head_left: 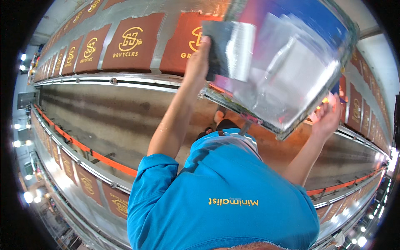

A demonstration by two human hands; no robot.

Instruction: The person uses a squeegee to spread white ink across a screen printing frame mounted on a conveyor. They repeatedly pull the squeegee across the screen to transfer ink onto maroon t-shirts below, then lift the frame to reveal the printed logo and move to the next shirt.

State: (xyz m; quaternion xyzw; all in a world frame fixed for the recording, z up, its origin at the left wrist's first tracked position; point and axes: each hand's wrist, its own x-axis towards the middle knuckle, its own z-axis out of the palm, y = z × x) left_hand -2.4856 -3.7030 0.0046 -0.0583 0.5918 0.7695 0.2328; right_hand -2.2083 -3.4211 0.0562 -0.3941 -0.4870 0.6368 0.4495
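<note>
A large screen frame (283, 131) with a blue and whitish translucent mesh is raised, tilted, at the upper right. My left hand (196, 62) is closed on a dark grey and silver piece (227, 50) at the frame's left side; whether this piece is part of the frame is unclear. My right hand (327, 118) is at the frame's lower right edge with fingers curled against it, partly washed out by orange glare. Brown fabric panels (131, 46) with yellow printed designs lie on the long metal table beyond, partly hidden by the frame.
A metal rail (112, 80) edges the far table. A concrete aisle floor (100, 108) runs crosswise beneath me. Behind me, a second long table (104, 185) with more brown panels has an orange beam (83, 146) below its edge. My blue-shirted body and feet show at the bottom centre.
</note>
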